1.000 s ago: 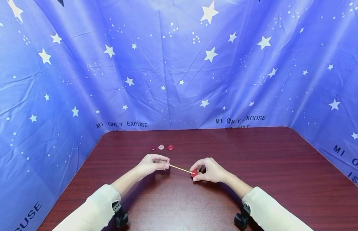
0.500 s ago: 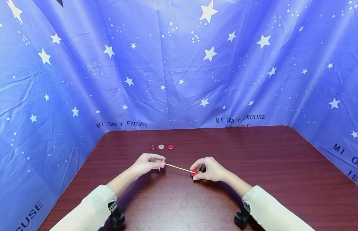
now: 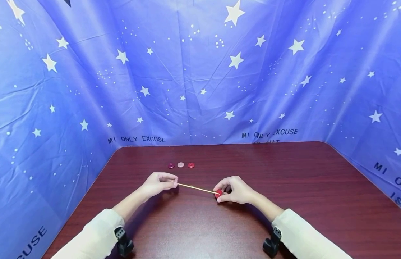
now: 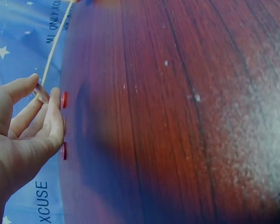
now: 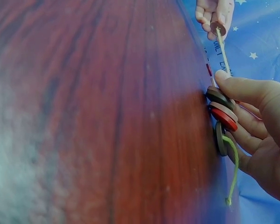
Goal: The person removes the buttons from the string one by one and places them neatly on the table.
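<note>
My left hand [image 3: 156, 185] pinches a brownish round button [image 5: 218, 29] between thumb and fingers. A thin yellowish cord [image 3: 197, 188] runs taut from it to my right hand [image 3: 237, 190], a little lower on the right. That hand grips several buttons strung on the cord; a red button [image 3: 218, 194] faces the head camera. In the right wrist view, a dark button [image 5: 220, 97], a pink one, a red one and another dark one [image 5: 220, 138] sit along the fingers. The cord's loose yellow-green end [image 5: 235, 172] hangs below them. Fingers partly hide the strung buttons.
Beyond the left hand, a purple button [image 3: 171, 165], a pale pink button [image 3: 180, 164] and a second red button [image 3: 191, 165] lie in a row on the dark wood table [image 3: 284, 162]. A blue star-patterned cloth [image 3: 200, 72] hangs around the back and sides.
My left hand has moved left, away from the right hand, so a longer stretch of cord shows between them. The right hand and the row of buttons have hardly moved.
</note>
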Tool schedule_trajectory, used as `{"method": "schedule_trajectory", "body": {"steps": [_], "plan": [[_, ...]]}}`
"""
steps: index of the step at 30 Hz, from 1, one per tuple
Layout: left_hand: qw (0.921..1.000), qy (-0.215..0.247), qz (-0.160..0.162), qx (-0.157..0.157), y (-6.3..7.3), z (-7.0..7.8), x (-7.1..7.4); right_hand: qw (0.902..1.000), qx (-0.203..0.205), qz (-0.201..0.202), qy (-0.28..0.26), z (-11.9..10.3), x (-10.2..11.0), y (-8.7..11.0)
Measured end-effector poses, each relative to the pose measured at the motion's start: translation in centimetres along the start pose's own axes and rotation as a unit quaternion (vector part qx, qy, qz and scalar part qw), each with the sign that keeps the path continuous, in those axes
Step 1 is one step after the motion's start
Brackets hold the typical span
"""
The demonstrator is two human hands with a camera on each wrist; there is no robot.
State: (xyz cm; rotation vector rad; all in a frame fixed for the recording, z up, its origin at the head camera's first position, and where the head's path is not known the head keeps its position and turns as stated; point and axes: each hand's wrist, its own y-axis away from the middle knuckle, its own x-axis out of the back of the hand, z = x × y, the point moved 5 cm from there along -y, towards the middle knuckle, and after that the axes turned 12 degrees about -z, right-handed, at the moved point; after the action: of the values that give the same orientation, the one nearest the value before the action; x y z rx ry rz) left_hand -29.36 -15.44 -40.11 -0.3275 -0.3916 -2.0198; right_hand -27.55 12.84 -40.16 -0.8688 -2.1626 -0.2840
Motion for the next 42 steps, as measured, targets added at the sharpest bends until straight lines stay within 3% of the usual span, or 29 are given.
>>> {"method": "schedule_trajectory", "body": {"steps": [12,20,25,32,38,42], "plan": [[0.9996,-0.017,0.021,0.006,-0.2,-0.1,0.9,0.9999,-0.01,0.003,0.003,-0.1,0.7,0.4],[0.9996,-0.017,0.02,-0.01,-1.2,0.3,0.5,1.0,-0.009,0.001,-0.001,0.2,0.7,0.8],[0.9988,-0.034,0.024,-0.024,-2.4,1.0,-0.1,0.9999,-0.012,0.002,-0.003,0.5,0.9,1.2],[0.9951,-0.066,0.058,-0.047,-4.7,1.4,-0.5,0.9999,-0.013,0.003,0.004,0.6,1.1,1.5],[0.985,-0.134,0.087,-0.064,-7.0,2.1,-0.7,0.9999,-0.01,0.001,-0.006,0.4,0.8,1.5],[0.9817,-0.15,0.086,-0.08,-8.4,2.6,-0.8,0.9999,-0.013,0.002,-0.005,0.5,0.8,1.4]]}}
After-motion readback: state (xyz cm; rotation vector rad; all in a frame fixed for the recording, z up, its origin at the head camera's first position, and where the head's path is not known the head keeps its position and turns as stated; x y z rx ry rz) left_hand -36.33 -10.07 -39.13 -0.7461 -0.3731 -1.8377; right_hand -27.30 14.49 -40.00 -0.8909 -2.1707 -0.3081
